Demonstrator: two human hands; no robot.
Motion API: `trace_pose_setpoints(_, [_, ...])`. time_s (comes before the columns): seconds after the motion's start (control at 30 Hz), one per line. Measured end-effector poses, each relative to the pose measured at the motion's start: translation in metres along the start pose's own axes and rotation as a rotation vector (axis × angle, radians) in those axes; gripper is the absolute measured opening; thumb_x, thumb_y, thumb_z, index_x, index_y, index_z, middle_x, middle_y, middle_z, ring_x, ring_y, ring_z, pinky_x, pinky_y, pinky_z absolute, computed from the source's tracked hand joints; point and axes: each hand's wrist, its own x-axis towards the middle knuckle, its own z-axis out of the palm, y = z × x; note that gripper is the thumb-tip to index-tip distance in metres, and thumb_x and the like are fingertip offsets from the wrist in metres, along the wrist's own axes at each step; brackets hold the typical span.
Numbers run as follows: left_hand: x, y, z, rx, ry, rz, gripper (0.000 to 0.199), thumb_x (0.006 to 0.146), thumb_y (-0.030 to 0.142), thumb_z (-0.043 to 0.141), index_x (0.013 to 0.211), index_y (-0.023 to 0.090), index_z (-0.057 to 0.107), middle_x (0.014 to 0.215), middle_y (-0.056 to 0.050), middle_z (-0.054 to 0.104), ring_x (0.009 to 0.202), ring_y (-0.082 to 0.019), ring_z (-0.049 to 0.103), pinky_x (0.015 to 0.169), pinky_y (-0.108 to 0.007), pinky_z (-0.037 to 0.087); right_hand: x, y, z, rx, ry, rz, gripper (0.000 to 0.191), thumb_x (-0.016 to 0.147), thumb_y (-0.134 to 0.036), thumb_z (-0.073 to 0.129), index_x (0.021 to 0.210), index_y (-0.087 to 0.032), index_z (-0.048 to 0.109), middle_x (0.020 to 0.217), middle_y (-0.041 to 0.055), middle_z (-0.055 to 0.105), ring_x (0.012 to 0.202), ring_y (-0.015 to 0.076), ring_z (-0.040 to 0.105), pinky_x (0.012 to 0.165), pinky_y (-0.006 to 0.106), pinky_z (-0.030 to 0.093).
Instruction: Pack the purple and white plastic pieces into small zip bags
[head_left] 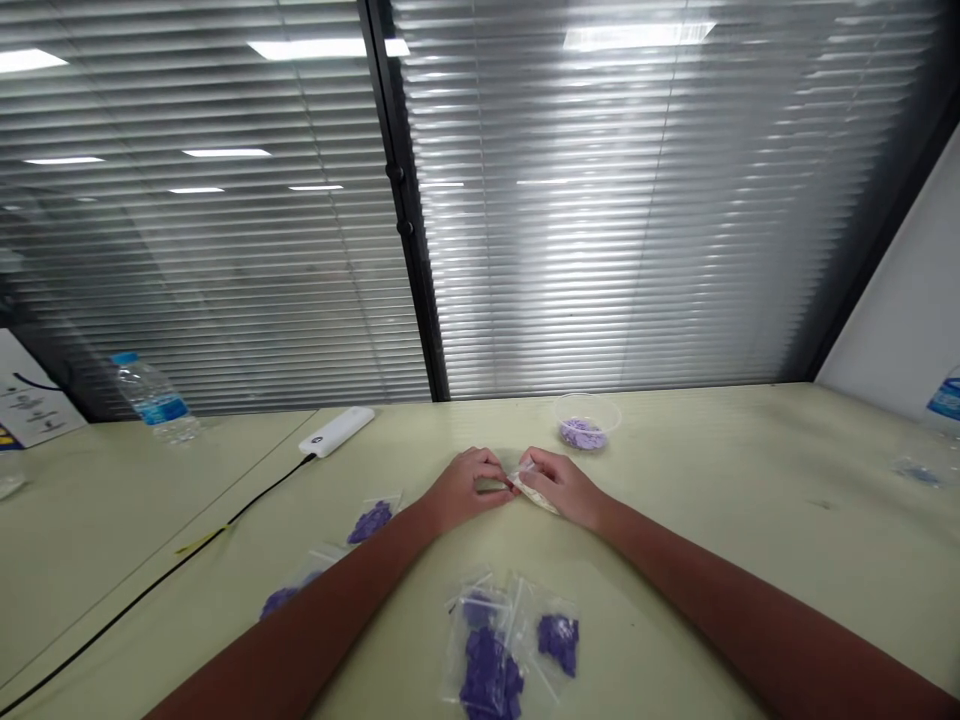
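Note:
In the middle of the table, both hands meet at a small clear plastic bag point(538, 498) with pale contents. My right hand point(559, 482) is closed round the bag's body. The fingers of my left hand point(469, 488) pinch at its near left edge, close to the right fingertips. Beyond them stands a round clear plastic tub point(587, 420) with light purple pieces in it. Zip bags of dark purple pieces point(487, 665) lie between my forearms, beside another such bag point(558, 640). A further bag point(373, 520) lies left of my left wrist, and one more is partly hidden under the left forearm.
A white power strip-like device point(337, 432) with a black cable point(161, 562) crosses the table's left side. Water bottles stand at the left point(159, 400) and right edge point(937, 420). A white printed box point(34, 395) is at far left. Blinds point(615, 220) cover the glass behind.

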Motion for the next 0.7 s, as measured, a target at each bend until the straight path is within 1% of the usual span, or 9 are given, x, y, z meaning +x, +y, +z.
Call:
trace_pose_setpoints(0.1, [0.0,-0.001,0.001,-0.006,0.002,-0.004,0.022,0.089,0.046,0.073,0.094,0.026,0.081,0.096,-0.005,0.068,0.088,-0.018,0.06,0.085,-0.033,0.045,0.0,0.001,0.0,0.037,-0.02,0.002,0.028,0.094,-0.047,0.059,0.089,-0.02,0.06,0.069,-0.0037,0.055,0.063,0.0124,0.044,0.06,0.024,0.033])
trace_pose_setpoints(0.2, [0.001,0.0,0.0,-0.015,0.004,-0.002,0.024,0.089,0.048,0.073,0.092,0.026,0.081,0.094,-0.005,0.068,0.086,-0.018,0.061,0.084,-0.033,0.044,0.002,0.0,-0.001,0.1,0.008,0.022,0.03,0.093,-0.049,0.06,0.087,-0.02,0.059,0.071,-0.0026,0.058,0.064,0.0135,0.047,0.061,0.025,0.034])
trace_pose_setpoints(0.3, [0.002,0.005,-0.002,-0.003,-0.017,0.026,0.02,0.091,0.044,0.072,0.092,0.025,0.081,0.09,-0.004,0.069,0.085,-0.017,0.061,0.085,-0.032,0.044,0.003,0.002,-0.002,0.157,0.054,0.036,0.031,0.093,-0.051,0.058,0.089,-0.02,0.057,0.079,-0.0002,0.066,0.068,0.0151,0.053,0.064,0.026,0.038])
trace_pose_setpoints(0.37, [0.002,0.009,-0.003,0.034,-0.031,0.049,0.017,0.093,0.039,0.07,0.09,0.025,0.079,0.089,-0.003,0.07,0.087,-0.018,0.061,0.085,-0.032,0.043,0.005,0.005,-0.003,0.162,0.075,0.036,0.031,0.094,-0.051,0.057,0.093,-0.021,0.056,0.082,0.0003,0.067,0.069,0.0157,0.054,0.065,0.027,0.039])
trace_pose_setpoints(0.47, [0.002,0.014,-0.003,0.099,-0.041,0.061,0.016,0.095,0.033,0.067,0.087,0.022,0.075,0.089,-0.003,0.071,0.091,-0.019,0.061,0.085,-0.033,0.042,0.006,0.01,-0.002,0.153,0.097,0.029,0.029,0.093,-0.05,0.059,0.096,-0.021,0.056,0.079,-0.001,0.064,0.069,0.0155,0.054,0.064,0.027,0.039])
trace_pose_setpoints(0.57, [0.003,0.014,-0.003,0.101,-0.044,0.056,0.014,0.095,0.03,0.065,0.086,0.021,0.071,0.089,-0.003,0.071,0.093,-0.02,0.06,0.087,-0.034,0.042,0.006,0.012,-0.002,0.124,0.117,0.012,0.027,0.094,-0.049,0.06,0.095,-0.022,0.057,0.075,-0.0031,0.058,0.066,0.0139,0.05,0.064,0.026,0.037])
trace_pose_setpoints(0.63, [0.004,0.013,-0.003,0.048,-0.025,0.016,0.014,0.094,0.029,0.065,0.084,0.02,0.07,0.088,-0.003,0.071,0.092,-0.02,0.06,0.087,-0.033,0.042,0.006,0.011,-0.002,0.058,0.137,-0.006,0.025,0.093,-0.047,0.061,0.095,-0.022,0.057,0.074,-0.0043,0.053,0.064,0.0125,0.046,0.063,0.025,0.036])
trace_pose_setpoints(0.7, [0.007,0.014,-0.005,-0.073,0.068,-0.116,0.016,0.094,0.031,0.065,0.083,0.02,0.07,0.088,-0.003,0.07,0.09,-0.02,0.06,0.084,-0.032,0.043,0.005,0.008,-0.001,-0.017,0.144,-0.014,0.023,0.093,-0.045,0.062,0.097,-0.023,0.057,0.075,-0.005,0.05,0.062,0.0113,0.042,0.061,0.025,0.034])
